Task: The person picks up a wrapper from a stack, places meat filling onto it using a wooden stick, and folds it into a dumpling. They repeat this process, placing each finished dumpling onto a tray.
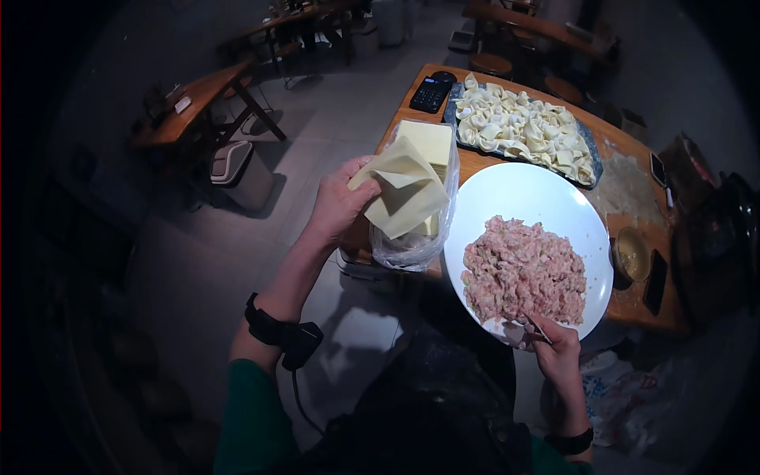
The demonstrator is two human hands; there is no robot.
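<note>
My left hand is closed on thin, pale square wonton wrappers, whose loose corners fan out. They hang over a stack of wrappers in a clear plastic bag. My right hand grips a thin, flat tool at the near rim of a large white plate. Pink minced meat filling with green flecks is heaped on that plate, close to the tool's tip. The tool's exact kind is hard to make out.
Folded wontons crowd a dark tray behind the plate. A calculator lies beside it on the wooden table. To the right are a small bowl and a phone. A bin stands on the floor at left.
</note>
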